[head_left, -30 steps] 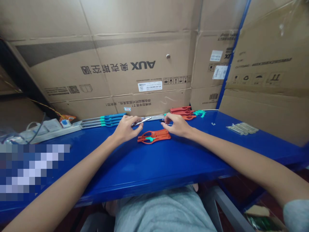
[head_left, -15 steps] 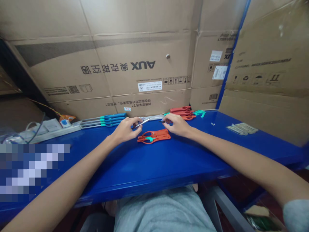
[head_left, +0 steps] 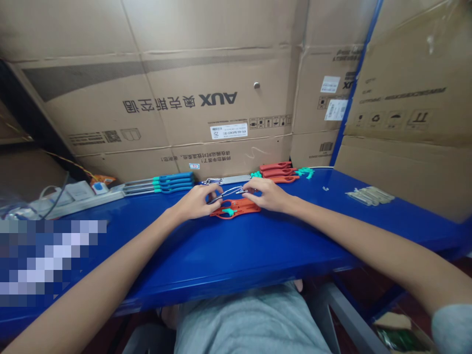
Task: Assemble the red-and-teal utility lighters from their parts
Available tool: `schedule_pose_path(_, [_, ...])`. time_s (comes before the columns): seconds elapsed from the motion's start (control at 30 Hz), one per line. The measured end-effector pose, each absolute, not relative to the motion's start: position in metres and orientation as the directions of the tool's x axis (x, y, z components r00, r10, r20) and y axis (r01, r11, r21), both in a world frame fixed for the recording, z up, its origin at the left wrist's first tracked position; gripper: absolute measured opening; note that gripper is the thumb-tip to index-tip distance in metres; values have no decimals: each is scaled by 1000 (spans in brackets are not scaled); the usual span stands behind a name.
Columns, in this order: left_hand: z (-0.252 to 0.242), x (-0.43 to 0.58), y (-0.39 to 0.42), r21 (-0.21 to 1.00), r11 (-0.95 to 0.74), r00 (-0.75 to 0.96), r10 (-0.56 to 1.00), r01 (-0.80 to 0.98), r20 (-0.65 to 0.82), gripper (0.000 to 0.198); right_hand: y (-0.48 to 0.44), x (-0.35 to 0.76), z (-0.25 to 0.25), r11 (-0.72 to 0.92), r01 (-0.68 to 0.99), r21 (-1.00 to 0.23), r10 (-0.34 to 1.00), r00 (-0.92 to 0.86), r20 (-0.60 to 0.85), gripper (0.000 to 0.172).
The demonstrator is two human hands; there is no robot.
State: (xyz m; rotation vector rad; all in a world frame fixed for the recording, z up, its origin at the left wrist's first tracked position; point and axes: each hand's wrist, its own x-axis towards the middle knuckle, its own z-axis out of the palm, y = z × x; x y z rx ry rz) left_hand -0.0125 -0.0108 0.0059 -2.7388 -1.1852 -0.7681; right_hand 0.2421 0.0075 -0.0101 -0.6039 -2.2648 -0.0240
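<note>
My left hand (head_left: 199, 200) is closed, thumb and fingers pinching a slim metal rod (head_left: 217, 198) that points toward the right. My right hand (head_left: 268, 193) pinches the end of a thin pale wire-like piece (head_left: 233, 191), which spans the gap between both hands. Whether this piece joins the rod, I cannot tell. Just below the hands, an orange plastic handle shell (head_left: 241, 208) lies on the table, its inner side up. A green trigger-shaped part (head_left: 229, 212) sits in its looped end. The right fingertips hide part of the shell's upper edge.
Several blue-handled tools (head_left: 177, 183) are stacked at the back left. Behind my hands lie metal rods (head_left: 239, 180), red and orange handles (head_left: 278, 172) and green parts (head_left: 305, 172). Clear packets (head_left: 369, 196) lie at right, a power strip (head_left: 83, 200) at left. Cardboard (head_left: 177, 73) stands behind the blue table (head_left: 221, 255).
My left hand has shifted slightly downward and tilted. The right hand has come a little left and down, and the pale wire-like piece now shows between the hands.
</note>
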Motion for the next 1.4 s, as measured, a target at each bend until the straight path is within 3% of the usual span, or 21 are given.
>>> schedule_pose_path(0.27, [13, -18, -11, 182, -715, 666, 696, 675, 268, 17, 5, 241, -13, 894, 425, -142, 411, -654, 635, 17])
schedule_pose_path(0.6, [22, -19, -16, 211, -653, 649, 754, 727, 100, 21, 2, 236, -21, 911, 395, -119, 383, -702, 600, 21])
schedule_pose_path(0.93, [20, -22, -13, 205, -643, 651, 758, 738, 36, 13, -1, 236, -21, 912, 380, -155, 398, -726, 561, 19])
schedule_pose_path(1.4, [18, -21, -13, 198, -632, 636, 770, 749, 53, 14, 2, 237, -23, 905, 395, -157, 417, -750, 514, 17])
